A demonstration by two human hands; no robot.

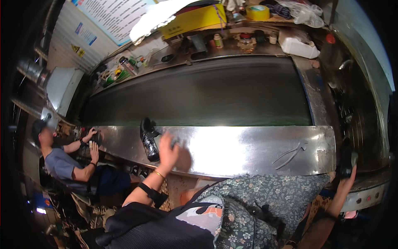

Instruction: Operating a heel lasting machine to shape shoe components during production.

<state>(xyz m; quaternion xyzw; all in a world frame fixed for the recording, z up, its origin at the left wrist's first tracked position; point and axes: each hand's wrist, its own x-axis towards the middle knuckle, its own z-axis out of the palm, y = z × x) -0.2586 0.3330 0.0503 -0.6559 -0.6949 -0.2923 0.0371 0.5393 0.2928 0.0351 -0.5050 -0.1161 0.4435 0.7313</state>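
My left hand (169, 152) is blurred over the shiny steel ledge (248, 145), just right of a black shoe (148, 140) that stands on the ledge's left part. Its fingers point up toward the belt, with a small pale thing at the fingertips; the blur hides whether it grips anything. My right hand (347, 179) is raised at the far right, past the end of the ledge, and closed on a dark, shoe-like object (346, 159). A floral-patterned cloth (265, 203) covers my lap below.
A wide dark conveyor belt (199, 93) runs behind the ledge. Pliers (292, 153) lie on the ledge's right part. A seated co-worker (62, 164) at the left has both hands at the ledge. Bottles, a yellow tape roll (257, 11) and a white tub (298, 46) crowd the far shelf.
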